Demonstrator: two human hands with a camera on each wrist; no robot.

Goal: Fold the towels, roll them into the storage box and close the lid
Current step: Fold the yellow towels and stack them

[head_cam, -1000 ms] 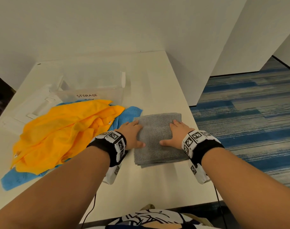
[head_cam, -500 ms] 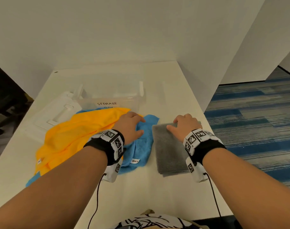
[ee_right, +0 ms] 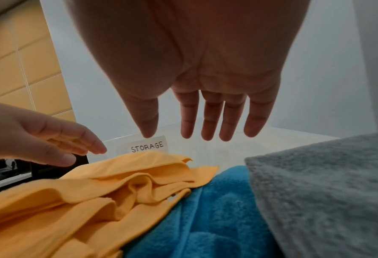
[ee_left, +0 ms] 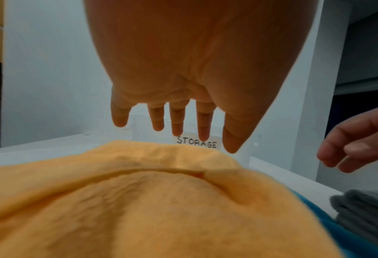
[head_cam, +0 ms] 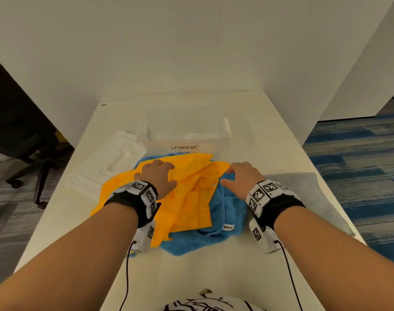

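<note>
Count of towels: three, namely one yellow towel (head_cam: 187,194), one blue towel (head_cam: 227,212) and one grey towel (head_cam: 312,196).
Count of boxes and lids: one clear storage box (head_cam: 187,133) and one white lid (head_cam: 110,160), both lying on the white table (head_cam: 270,142).
Count of hands: two, each with a black wrist strap bearing square black-and-white markers.
Left hand (head_cam: 158,178): fingers spread wide and nearly straight, holding nothing; the left wrist view shows the fingertips (ee_left: 178,129) hanging above the yellow cloth, clear of it.
Right hand (head_cam: 243,178): fingers straight and slightly apart, holding nothing; it hovers over the place where yellow and blue meet, and the right wrist view shows open air under the palm.
Yellow towel look: thin and smooth, crumpled in loose folds, directly beneath the left hand and reaching across to the right hand's thumb side.
Blue towel look: thick and fluffy, rumpled, lying under the yellow one; it shows below and nearer the person than the right hand, with a small white tag near its near edge.
Grey towel look: plush, folded flat into a neat stack, lying to the outer side of the right hand by the table's right edge.
Storage box place: just beyond both sets of fingertips, open-topped, with a label reading STORAGE on its near wall.
Lid place: beyond and to the outer side of the left hand, off the box, flat beside it.
</note>
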